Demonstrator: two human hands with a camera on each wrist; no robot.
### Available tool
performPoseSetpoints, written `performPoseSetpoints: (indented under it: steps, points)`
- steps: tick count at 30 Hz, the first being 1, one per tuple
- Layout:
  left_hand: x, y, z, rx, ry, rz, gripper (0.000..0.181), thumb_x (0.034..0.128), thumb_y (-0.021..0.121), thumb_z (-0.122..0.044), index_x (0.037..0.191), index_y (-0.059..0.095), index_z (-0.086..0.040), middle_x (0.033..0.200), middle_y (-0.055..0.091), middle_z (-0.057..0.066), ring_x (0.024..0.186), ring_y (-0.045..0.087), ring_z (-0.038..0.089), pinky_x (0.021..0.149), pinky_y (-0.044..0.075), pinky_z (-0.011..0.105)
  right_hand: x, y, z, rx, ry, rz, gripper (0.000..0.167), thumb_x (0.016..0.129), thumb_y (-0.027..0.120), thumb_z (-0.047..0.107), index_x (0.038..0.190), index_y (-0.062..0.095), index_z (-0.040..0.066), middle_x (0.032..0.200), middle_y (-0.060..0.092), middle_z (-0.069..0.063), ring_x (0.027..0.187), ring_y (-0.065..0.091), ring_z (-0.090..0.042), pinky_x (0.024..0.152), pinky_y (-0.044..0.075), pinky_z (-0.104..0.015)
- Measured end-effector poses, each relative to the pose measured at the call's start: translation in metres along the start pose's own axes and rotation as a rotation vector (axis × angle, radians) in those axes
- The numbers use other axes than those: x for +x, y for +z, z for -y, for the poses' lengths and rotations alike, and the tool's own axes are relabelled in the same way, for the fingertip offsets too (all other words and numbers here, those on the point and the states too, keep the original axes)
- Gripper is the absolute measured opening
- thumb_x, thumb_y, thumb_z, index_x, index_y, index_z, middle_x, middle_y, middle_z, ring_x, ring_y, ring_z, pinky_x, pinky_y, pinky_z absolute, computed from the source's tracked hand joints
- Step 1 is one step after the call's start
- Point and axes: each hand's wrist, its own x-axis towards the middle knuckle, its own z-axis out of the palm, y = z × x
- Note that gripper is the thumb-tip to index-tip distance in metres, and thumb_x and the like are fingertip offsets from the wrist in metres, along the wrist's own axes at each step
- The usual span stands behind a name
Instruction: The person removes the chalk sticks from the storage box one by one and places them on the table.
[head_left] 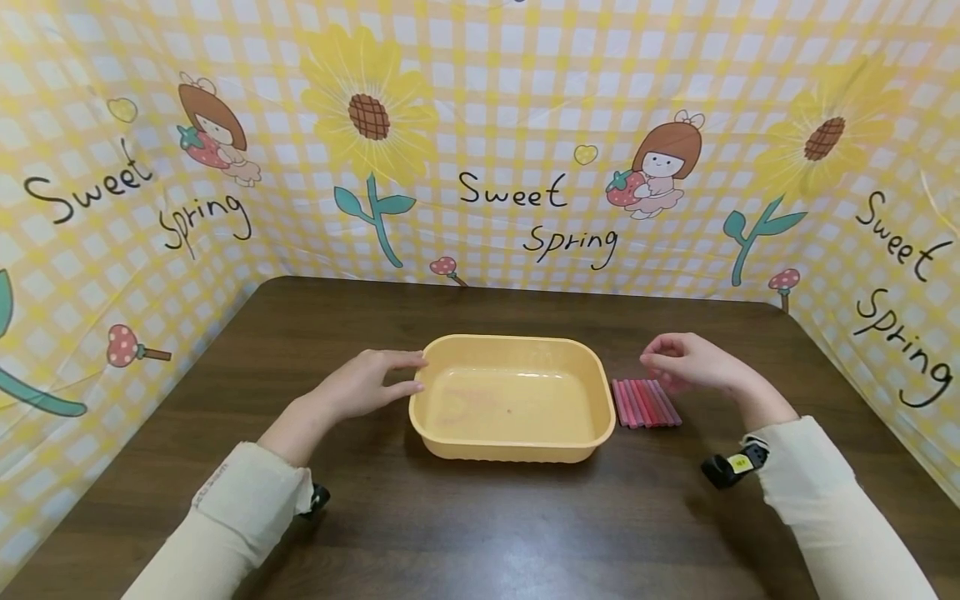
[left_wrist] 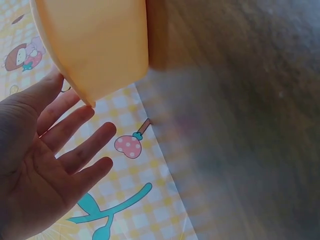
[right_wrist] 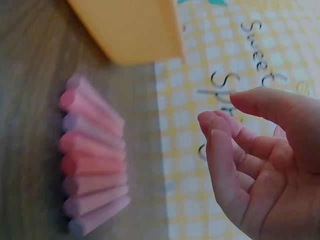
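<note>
A yellow plastic basin sits on the table, with faint pinkish smudges on its floor. My left hand is at its left end, fingers fairly straight and touching the rim; the left wrist view shows thumb and fingertips at the rim's edge. Just right of the basin lies a row of several pink, red and purple sticks that look like chalk, side by side. Above their far right end hovers my right hand. Its fingers are loosely bent with nothing between them, the thumb apart from the fingertips in the right wrist view.
The dark wooden table extends around the basin. A yellow checked cloth with sunflowers and lettering hangs along the back and both sides. Black straps with devices are on both wrists, below the sleeves' cuffs.
</note>
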Motion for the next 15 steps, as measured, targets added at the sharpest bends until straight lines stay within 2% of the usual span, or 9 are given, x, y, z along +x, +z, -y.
performPoseSetpoints:
  steps: [8, 12, 15]
  points:
    - [0.004, -0.006, -0.003, 0.026, -0.004, 0.033, 0.041, 0.091, 0.061, -0.026, 0.125, 0.059, -0.003, 0.129, 0.06, 0.015, 0.121, 0.055, 0.032, 0.101, 0.045, 0.048, 0.003, 0.004, 0.033, -0.069, -0.122, -0.029, 0.031, 0.095, 0.054, 0.027, 0.106, 0.056, -0.002, 0.076, 0.059, -0.001, 0.064, 0.057, -0.013, 0.059, 0.054, -0.026]
    - [0.007, -0.007, -0.007, 0.037, -0.008, 0.001, 0.042, 0.0914, 0.06, -0.028, 0.125, 0.059, -0.003, 0.125, 0.062, 0.014, 0.119, 0.057, 0.031, 0.1, 0.046, 0.047, 0.004, 0.01, 0.046, -0.066, -0.163, -0.05, 0.027, 0.095, 0.054, 0.023, 0.104, 0.056, -0.002, 0.078, 0.06, -0.004, 0.065, 0.057, -0.012, 0.058, 0.053, -0.024]
    - [0.011, -0.009, -0.011, 0.055, -0.018, -0.051, 0.043, 0.0916, 0.059, -0.03, 0.126, 0.058, -0.004, 0.127, 0.061, 0.014, 0.121, 0.055, 0.031, 0.101, 0.045, 0.048, 0.008, 0.015, 0.053, -0.12, -0.202, -0.111, 0.023, 0.094, 0.056, 0.021, 0.103, 0.058, 0.001, 0.084, 0.063, -0.008, 0.069, 0.058, -0.013, 0.06, 0.053, -0.023]
